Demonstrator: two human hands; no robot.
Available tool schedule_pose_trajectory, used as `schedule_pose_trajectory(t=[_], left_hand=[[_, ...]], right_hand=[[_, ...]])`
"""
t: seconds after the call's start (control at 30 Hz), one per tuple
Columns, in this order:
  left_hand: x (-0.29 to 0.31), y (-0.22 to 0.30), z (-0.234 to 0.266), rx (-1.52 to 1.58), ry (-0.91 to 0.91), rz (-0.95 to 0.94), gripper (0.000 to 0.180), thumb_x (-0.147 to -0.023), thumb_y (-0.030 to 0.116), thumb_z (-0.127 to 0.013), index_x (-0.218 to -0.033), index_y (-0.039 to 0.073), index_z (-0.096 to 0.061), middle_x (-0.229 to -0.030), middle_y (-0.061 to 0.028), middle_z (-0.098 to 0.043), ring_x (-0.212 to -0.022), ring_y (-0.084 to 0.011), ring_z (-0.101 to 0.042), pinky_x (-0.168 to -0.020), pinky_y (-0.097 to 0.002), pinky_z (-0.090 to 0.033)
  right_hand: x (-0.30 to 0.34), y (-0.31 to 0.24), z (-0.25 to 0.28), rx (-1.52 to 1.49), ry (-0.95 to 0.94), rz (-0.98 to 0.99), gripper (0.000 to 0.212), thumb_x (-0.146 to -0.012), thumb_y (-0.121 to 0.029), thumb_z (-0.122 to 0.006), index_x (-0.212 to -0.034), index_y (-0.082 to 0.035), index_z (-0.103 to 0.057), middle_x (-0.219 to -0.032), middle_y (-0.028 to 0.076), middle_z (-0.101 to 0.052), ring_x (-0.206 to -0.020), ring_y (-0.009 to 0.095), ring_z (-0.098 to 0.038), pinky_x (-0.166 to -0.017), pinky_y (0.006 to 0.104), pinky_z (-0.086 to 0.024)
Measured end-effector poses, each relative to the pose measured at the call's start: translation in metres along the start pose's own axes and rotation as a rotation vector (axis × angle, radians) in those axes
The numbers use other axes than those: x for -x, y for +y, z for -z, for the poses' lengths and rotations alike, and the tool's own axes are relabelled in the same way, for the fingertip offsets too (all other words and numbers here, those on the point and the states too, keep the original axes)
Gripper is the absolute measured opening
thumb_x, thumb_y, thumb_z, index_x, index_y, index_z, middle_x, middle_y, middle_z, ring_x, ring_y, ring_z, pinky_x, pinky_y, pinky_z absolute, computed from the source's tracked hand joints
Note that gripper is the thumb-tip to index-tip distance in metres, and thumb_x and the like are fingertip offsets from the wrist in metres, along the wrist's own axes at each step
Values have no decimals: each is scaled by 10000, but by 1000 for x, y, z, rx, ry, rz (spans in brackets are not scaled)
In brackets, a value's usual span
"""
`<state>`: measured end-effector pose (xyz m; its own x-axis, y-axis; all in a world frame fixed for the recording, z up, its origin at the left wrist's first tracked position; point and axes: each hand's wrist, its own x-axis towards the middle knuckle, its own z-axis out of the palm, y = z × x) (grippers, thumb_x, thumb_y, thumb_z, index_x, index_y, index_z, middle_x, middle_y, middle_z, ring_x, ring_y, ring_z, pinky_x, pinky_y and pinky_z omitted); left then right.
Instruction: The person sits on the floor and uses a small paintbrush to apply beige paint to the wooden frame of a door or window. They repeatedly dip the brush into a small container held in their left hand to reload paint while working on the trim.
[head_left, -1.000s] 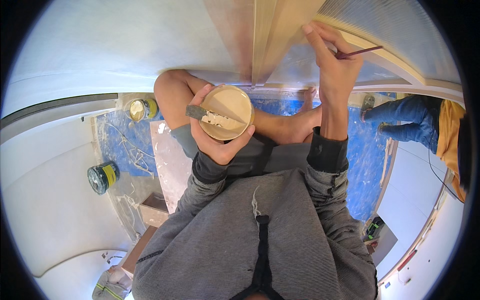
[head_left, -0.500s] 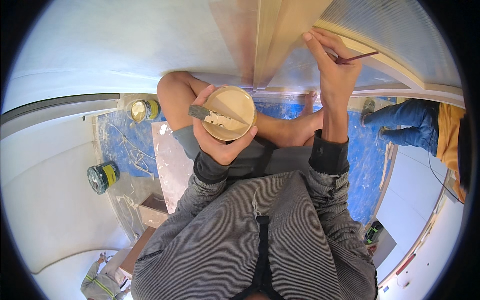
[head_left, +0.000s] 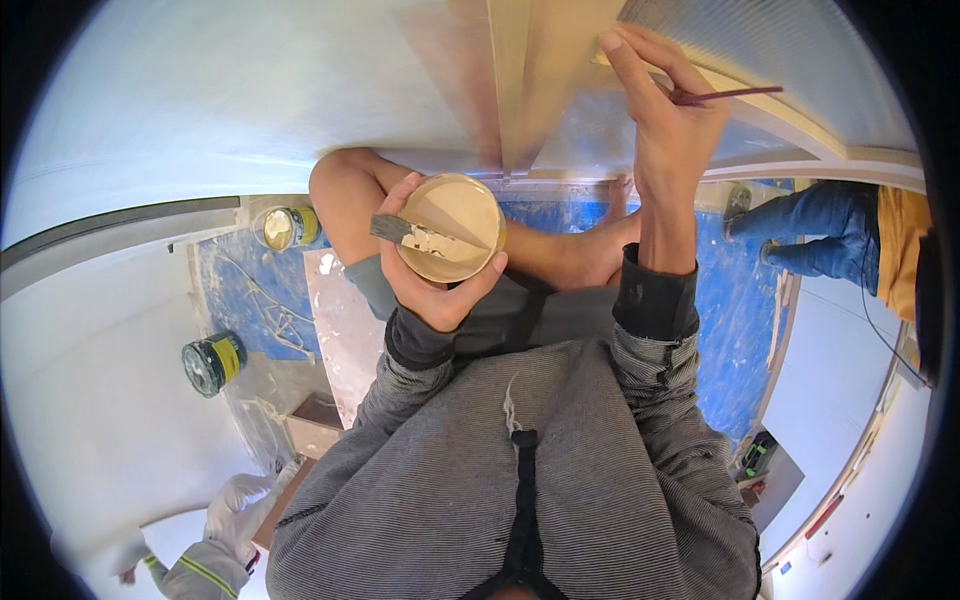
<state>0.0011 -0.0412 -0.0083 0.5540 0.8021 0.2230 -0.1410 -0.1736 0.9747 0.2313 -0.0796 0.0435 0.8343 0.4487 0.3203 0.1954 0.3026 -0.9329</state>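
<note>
My left hand [head_left: 440, 295] is wrapped round a round tub [head_left: 462, 205] of beige paint, held above my bent leg. Across the tub's rim lies a paint-smeared flat tool [head_left: 425, 238], its grey end sticking out past the rim on the left; its exact kind I cannot tell. Up at the right, my right hand [head_left: 675, 105] pinches a thin stick-like tool with a dark red handle [head_left: 740, 93]. Its working tip is hidden by my fingers, close to the cream wooden frame [head_left: 790, 120] around a ribbed translucent panel [head_left: 740, 50].
Two paint buckets [head_left: 213, 363] with yellow labels stand on the left, one of them [head_left: 285, 228] farther off. Blue sheeting [head_left: 730, 330] covers part of the floor. A person in jeans [head_left: 825, 225] stands at right; another person [head_left: 205, 560] is at lower left.
My right hand has moved slightly up along the frame with the thin tool, whose handle has tilted nearer level. The tub has hardly shifted. The person at lower left has moved.
</note>
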Motion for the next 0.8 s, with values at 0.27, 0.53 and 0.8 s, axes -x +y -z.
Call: schedule_pose_trajectory(t=[0.27,0.53,0.8], left_hand=[[-4,4,-4,-72,4,-94,924,-635,20,-828,-1391,-27,-298,-1291,-202,-501,-1181,-272,-534,-1002,-384,-449],[-5,6,-8,-74,-19,-87,929,-633,4,-823,-1396,-21,-293,-1289,-213,-505,-1187,-285,-532,-1018,-390,-437],[-4,8,-9,-43,-7,-46,926,-633,4,-824,-1394,-25,-297,-1295,-215,-503,-1186,-285,-534,-1018,-392,-436]], right_hand=[[-3,3,-1,-4,28,-5,158,-820,-95,-774,-942,1,-743,-903,45,-725,-768,64,-633,-664,184,-475],[2,21,2,-14,56,-5,136,-810,-115,-783,-904,-20,-754,-845,0,-715,-546,-24,-442,-475,163,-294],[3,15,-2,6,89,-34,129,-806,-108,-777,-900,-22,-753,-837,-16,-708,-494,-32,-377,-450,166,-248]])
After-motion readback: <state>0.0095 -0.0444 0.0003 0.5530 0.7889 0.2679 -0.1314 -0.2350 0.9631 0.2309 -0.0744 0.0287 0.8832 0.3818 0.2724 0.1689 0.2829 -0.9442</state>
